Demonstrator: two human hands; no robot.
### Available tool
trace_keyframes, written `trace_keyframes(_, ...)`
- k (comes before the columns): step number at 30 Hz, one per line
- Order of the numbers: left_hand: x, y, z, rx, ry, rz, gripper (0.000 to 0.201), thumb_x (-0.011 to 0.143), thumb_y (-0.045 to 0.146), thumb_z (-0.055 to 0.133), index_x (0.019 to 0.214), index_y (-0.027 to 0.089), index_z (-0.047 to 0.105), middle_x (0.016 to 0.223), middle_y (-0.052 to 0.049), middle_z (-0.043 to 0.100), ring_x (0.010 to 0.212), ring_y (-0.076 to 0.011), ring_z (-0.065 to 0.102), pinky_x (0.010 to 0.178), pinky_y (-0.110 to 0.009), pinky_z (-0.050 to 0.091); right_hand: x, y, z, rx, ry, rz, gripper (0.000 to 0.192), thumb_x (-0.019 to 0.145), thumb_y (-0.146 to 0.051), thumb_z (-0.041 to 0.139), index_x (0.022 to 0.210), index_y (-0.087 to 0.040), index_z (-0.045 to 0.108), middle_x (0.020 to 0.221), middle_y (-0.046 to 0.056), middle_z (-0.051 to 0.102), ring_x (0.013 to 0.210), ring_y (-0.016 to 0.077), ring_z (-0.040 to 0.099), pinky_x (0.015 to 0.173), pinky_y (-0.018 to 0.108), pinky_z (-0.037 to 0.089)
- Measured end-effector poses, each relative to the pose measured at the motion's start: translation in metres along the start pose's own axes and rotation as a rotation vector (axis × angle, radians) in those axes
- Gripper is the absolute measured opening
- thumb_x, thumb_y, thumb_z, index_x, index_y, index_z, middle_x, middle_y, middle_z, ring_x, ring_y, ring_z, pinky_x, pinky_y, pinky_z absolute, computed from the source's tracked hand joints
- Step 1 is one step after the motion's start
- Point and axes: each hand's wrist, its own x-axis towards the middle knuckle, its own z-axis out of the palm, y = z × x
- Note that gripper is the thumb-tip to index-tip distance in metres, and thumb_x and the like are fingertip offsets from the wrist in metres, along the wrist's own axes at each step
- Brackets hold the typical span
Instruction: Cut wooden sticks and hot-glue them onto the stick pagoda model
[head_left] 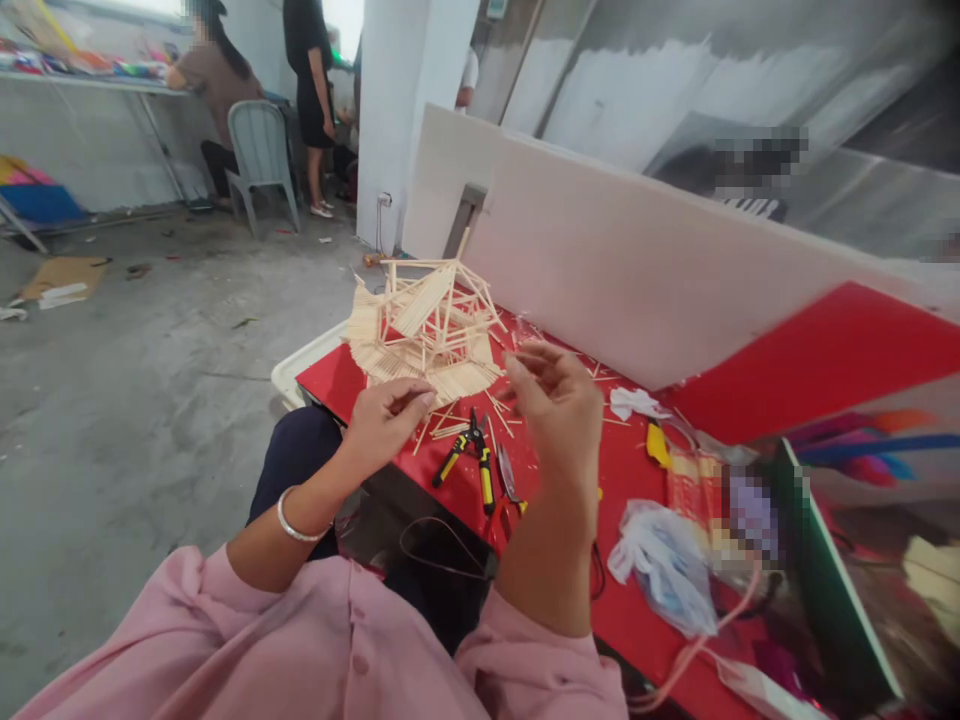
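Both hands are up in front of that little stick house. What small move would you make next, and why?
Probably bring the right hand toward the left hand, so both sets of fingertips meet. Both hands are raised over the red table with fingers pinched, seemingly on something thin that I cannot make out. The stick model stands just behind them, and the pliers lie untouched below.

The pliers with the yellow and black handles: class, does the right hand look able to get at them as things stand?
Probably yes. The pliers lie bare on the red table, just below and between the hands. The right hand hovers close above, and nothing covers them.
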Motion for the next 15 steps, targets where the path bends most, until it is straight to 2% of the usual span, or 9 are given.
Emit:
trace_keyframes(5,-0.02,-0.021,0.026,0.105,-0.276,-0.076,0.024,0.084,0.03,0.057,0.07,0.014,0.067,0.053,0.002,0.055,0.049,-0.0089,0.044,0.048,-0.021,0.034,-0.056,0.058,-0.029,-0.009,0.043,0.262,0.04,0.072,-0.046,0.073,0.098,-0.017,0.065,0.088,0.006,0.07,0.056,0.0117,0.062,0.048,0.023,0.05)
trace_keyframes(7,-0.025,-0.036,0.037,0.116,-0.32,-0.128,0.025,0.084,0.029,0.055,0.067,0.014,0.066,0.054,0.002,0.056,0.05,-0.0093,0.045,0.05,-0.021,0.035,-0.071,0.081,-0.033,0.016,0.019,0.345,0.042,0.07,-0.049,0.073,0.097,-0.016,0.066,0.086,0.006,0.071,0.059,0.0137,0.063,0.052,0.026,0.053)
trace_keyframes(11,-0.03,-0.062,0.055,0.186,-0.279,-0.175,0.026,0.083,0.032,0.055,0.067,0.015,0.067,0.056,0.0,0.06,0.052,-0.0113,0.047,0.052,-0.022,0.038,-0.094,0.119,-0.028,0.042,-0.045,0.419,0.046,0.072,-0.054,0.07,0.098,-0.017,0.066,0.09,0.007,0.072,0.064,0.0169,0.067,0.06,0.03,0.057)
trace_keyframes(15,-0.035,-0.081,0.066,0.251,-0.25,-0.196,0.027,0.082,0.034,0.056,0.065,0.016,0.068,0.055,0.0,0.059,0.055,-0.013,0.05,0.053,-0.023,0.039,-0.111,0.144,-0.016,-0.038,-0.142,0.33,0.041,0.078,-0.054,0.063,0.096,-0.017,0.068,0.089,0.009,0.073,0.075,0.0221,0.069,0.069,0.034,0.058)
